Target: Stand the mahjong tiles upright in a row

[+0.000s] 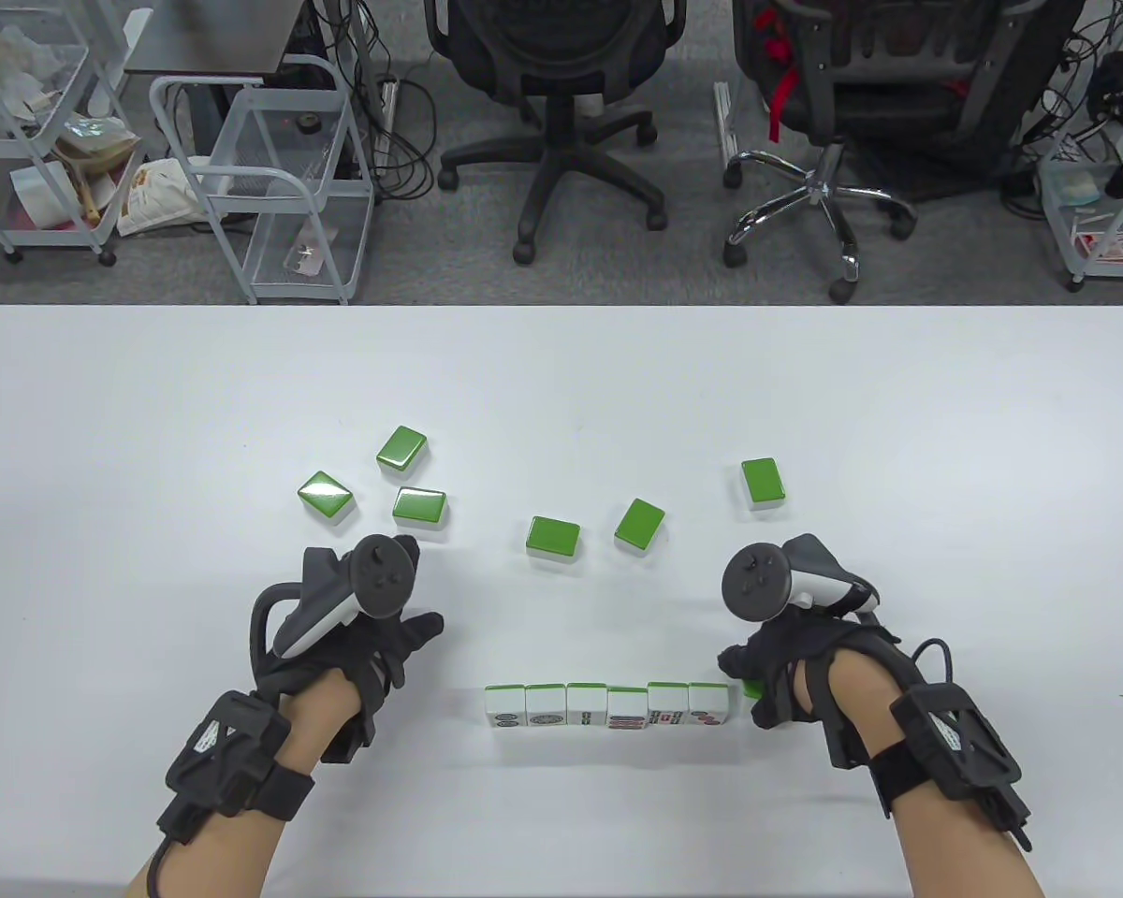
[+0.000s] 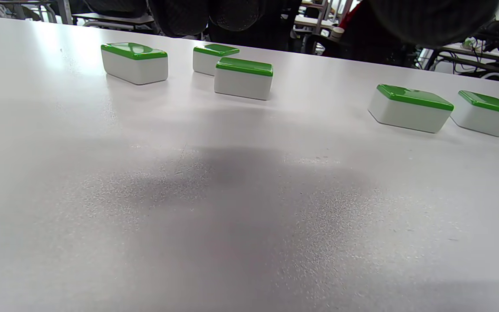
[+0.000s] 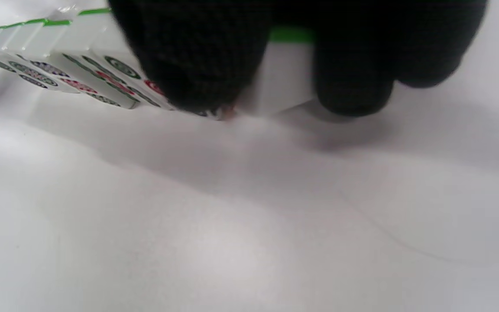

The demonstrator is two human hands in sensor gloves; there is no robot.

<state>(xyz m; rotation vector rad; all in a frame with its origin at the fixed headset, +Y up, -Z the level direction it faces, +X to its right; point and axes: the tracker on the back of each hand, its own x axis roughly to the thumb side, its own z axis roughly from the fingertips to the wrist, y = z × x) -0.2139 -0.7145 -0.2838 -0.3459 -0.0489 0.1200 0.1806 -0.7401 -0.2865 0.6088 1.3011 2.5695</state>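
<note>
Several mahjong tiles stand upright in a row (image 1: 608,706) near the table's front edge, faces toward me; the row also shows in the right wrist view (image 3: 59,65). My right hand (image 1: 758,687) pinches a green-backed tile (image 1: 751,691) at the row's right end; in the right wrist view the gloved fingertips (image 3: 353,86) grip that tile (image 3: 284,73) on the table. My left hand (image 1: 402,645) rests open on the table left of the row and holds nothing. Several loose tiles lie face down farther back, such as one (image 1: 553,540) and another (image 1: 419,506).
More face-down tiles lie at the left (image 1: 327,494), (image 1: 402,449), the middle (image 1: 640,524) and the right (image 1: 764,483). In the left wrist view several of them show, the nearest (image 2: 409,107). Office chairs and wire carts stand beyond the table's far edge.
</note>
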